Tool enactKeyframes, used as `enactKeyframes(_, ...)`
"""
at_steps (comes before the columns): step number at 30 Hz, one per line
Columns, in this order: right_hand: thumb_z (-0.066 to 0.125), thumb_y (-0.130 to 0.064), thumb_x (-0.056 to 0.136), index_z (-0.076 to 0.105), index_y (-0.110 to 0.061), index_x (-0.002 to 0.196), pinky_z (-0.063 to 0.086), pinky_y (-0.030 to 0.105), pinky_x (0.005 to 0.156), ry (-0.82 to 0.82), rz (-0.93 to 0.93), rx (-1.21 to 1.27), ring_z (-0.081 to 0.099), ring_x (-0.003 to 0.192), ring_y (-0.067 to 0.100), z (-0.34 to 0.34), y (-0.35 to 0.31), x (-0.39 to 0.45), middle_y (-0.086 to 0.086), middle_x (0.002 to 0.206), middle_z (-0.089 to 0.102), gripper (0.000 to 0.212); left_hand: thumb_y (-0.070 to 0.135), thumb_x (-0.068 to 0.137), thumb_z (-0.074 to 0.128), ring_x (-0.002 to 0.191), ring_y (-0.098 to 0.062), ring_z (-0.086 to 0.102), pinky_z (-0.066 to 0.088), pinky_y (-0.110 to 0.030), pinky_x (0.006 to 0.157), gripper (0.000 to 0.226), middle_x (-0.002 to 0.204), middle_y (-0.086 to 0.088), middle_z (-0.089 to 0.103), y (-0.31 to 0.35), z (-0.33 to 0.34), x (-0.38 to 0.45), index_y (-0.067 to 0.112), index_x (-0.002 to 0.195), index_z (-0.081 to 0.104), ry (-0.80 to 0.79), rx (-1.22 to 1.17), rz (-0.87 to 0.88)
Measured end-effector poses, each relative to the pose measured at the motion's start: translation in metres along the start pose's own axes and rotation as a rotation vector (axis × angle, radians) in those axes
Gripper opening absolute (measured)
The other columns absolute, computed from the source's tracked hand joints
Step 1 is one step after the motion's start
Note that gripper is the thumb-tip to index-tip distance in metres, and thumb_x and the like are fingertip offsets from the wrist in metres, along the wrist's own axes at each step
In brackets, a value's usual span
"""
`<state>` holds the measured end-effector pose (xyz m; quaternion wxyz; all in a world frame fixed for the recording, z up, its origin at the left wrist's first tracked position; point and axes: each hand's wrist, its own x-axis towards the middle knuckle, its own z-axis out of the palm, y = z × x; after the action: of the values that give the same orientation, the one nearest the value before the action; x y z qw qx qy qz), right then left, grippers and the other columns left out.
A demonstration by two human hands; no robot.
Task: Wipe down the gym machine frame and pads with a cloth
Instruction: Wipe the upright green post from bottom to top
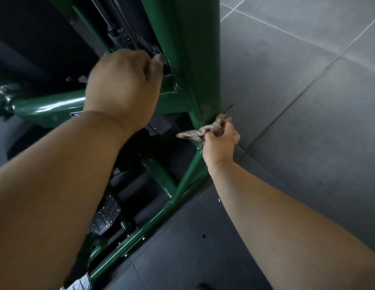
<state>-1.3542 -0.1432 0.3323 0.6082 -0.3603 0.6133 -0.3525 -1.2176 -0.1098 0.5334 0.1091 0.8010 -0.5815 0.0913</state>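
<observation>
The gym machine's glossy green frame [195, 59] runs down the middle of the view as a thick upright post, with a cross tube [50, 106] branching left and thinner bars [182, 185] sloping toward the floor. My right hand [220, 141] grips a crumpled brownish cloth [205, 129] and holds it against the foot of the upright post. My left hand [123, 86] is higher up, fingers curled over the frame where the cross tube meets the post; what lies under the fingers is hidden.
Dark grey floor tiles [297, 70] spread to the right and below. Inside the frame lie black parts and a diamond-plate footrest [108, 214]. A second metal plate [79, 283] shows at the bottom edge.
</observation>
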Motion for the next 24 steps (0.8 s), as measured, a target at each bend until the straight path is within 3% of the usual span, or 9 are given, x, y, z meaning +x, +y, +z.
enactKeyframes(1, 0.051, -0.008, 0.099, 0.037, -0.033, 0.159, 0.049, 0.022, 0.085, 0.013, 0.028, -0.007, 0.059, 0.113, 0.02, -0.001, 0.001, 0.002, -0.009, 0.14, 0.024, 0.066, 0.045, 0.108, 0.031, 0.08, -0.033, 0.056, 0.041, -0.038, 0.068, 0.048, 0.083, -0.007, 0.061, -0.004, 0.011, 0.009, 0.013, 0.086, 0.06, -0.077, 0.004, 0.007)
enactKeyframes(3, 0.048, -0.007, 0.1, 0.034, -0.037, 0.161, 0.047, 0.019, 0.084, 0.012, 0.031, 0.012, 0.056, 0.114, 0.016, -0.001, 0.001, 0.003, -0.012, 0.138, 0.028, 0.07, 0.041, 0.104, 0.031, 0.081, -0.035, 0.055, 0.043, -0.042, 0.067, 0.045, 0.086, -0.009, 0.06, -0.006, 0.03, 0.021, 0.012, 0.088, 0.06, -0.082, -0.011, 0.02)
enactKeyframes(6, 0.049, -0.005, 0.098, 0.034, -0.031, 0.162, 0.046, 0.027, 0.107, 0.023, -0.069, 0.024, 0.051, 0.131, 0.014, 0.009, -0.001, 0.001, -0.007, 0.15, 0.038, 0.07, 0.032, 0.105, 0.038, 0.079, -0.031, 0.046, 0.032, -0.039, 0.066, 0.029, 0.085, -0.006, 0.053, 0.0, 0.045, 0.032, 0.015, 0.085, 0.052, -0.057, -0.048, -0.074)
enactKeyframes(8, 0.05, -0.004, 0.097, 0.032, -0.024, 0.163, 0.036, 0.019, 0.115, 0.041, -0.142, 0.027, 0.044, 0.138, 0.009, 0.016, -0.003, -0.004, -0.004, 0.153, 0.038, 0.071, 0.029, 0.104, 0.043, 0.081, -0.029, 0.044, 0.032, -0.038, 0.068, 0.024, 0.086, -0.007, 0.053, 0.002, 0.048, 0.037, 0.018, 0.085, 0.052, -0.026, -0.089, -0.092)
enactKeyframes(10, 0.051, -0.006, 0.097, 0.029, -0.021, 0.164, 0.025, 0.003, 0.11, 0.058, -0.21, 0.017, 0.036, 0.144, 0.006, 0.02, -0.002, -0.008, -0.004, 0.158, 0.035, 0.072, 0.027, 0.103, 0.044, 0.085, -0.033, 0.049, 0.037, -0.039, 0.072, 0.025, 0.091, -0.012, 0.06, -0.002, 0.056, 0.039, 0.012, 0.091, 0.059, 0.009, -0.088, -0.048)
enactKeyframes(13, 0.048, -0.009, 0.099, 0.026, -0.022, 0.166, 0.017, -0.001, 0.107, 0.053, -0.205, 0.035, 0.026, 0.152, 0.006, 0.023, 0.006, -0.006, -0.003, 0.167, 0.028, 0.072, 0.029, 0.103, 0.04, 0.089, -0.036, 0.054, 0.039, -0.04, 0.083, 0.03, 0.095, -0.014, 0.063, -0.013, 0.068, 0.037, 0.01, 0.098, 0.062, 0.07, -0.059, 0.008)
enactKeyframes(15, 0.043, -0.008, 0.1, 0.026, -0.021, 0.166, 0.015, -0.005, 0.104, 0.056, -0.111, 0.054, 0.025, 0.155, 0.011, 0.027, 0.013, 0.007, 0.0, 0.17, 0.026, 0.07, 0.031, 0.103, 0.039, 0.084, -0.034, 0.052, 0.04, -0.04, 0.083, 0.031, 0.089, -0.011, 0.06, -0.016, 0.072, 0.038, 0.011, 0.093, 0.061, 0.086, -0.048, 0.021)
enactKeyframes(19, 0.036, -0.013, 0.098, 0.028, -0.027, 0.166, 0.022, 0.021, 0.12, 0.1, 0.044, 0.12, 0.03, 0.155, 0.017, 0.03, 0.006, 0.02, -0.002, 0.17, 0.028, 0.069, 0.031, 0.104, 0.04, 0.077, -0.026, 0.042, 0.032, -0.036, 0.073, 0.028, 0.079, 0.0, 0.047, -0.012, 0.07, 0.035, 0.017, 0.081, 0.049, 0.098, -0.058, 0.027)
enactKeyframes(24, 0.029, -0.013, 0.104, 0.013, -0.033, 0.168, 0.006, 0.025, 0.127, 0.125, -0.058, 0.254, 0.008, 0.159, 0.004, 0.05, -0.016, -0.007, -0.012, 0.174, 0.01, 0.069, 0.029, 0.098, 0.038, 0.073, -0.026, 0.036, 0.023, -0.036, 0.065, 0.026, 0.071, 0.004, 0.037, -0.005, 0.06, 0.032, 0.02, 0.074, 0.038, 0.025, -0.056, -0.033)
